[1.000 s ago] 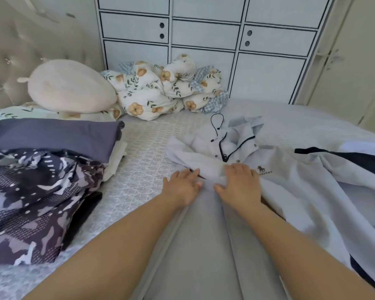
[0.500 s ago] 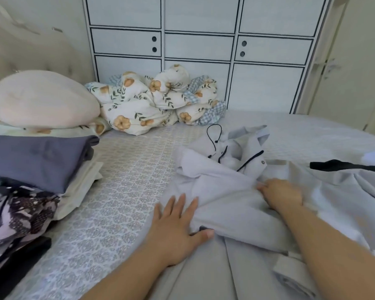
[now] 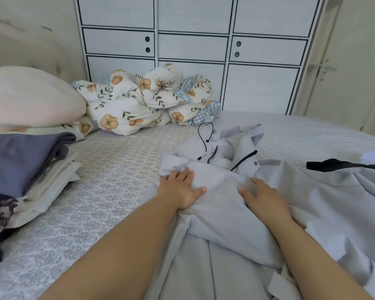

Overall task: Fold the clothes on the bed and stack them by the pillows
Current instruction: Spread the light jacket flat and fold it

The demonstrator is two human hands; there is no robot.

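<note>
**Smoothing a folded panel of the pale grey garment**

Left of the pale grey garment (image 3: 225,213), the stack of folded clothes (image 3: 24,161) lies below the pillow (image 3: 28,96). A second ago both hands met at the garment's centre line; the right hand then gathered cloth, and now a panel lies folded across the middle, so the fold seems under way. The left hand (image 3: 180,189) and right hand (image 3: 262,195) press flat on that panel, fingers (image 3: 186,173) straight and slightly spread, gripping nothing. The collar lies just beyond the fingertips.
</note>
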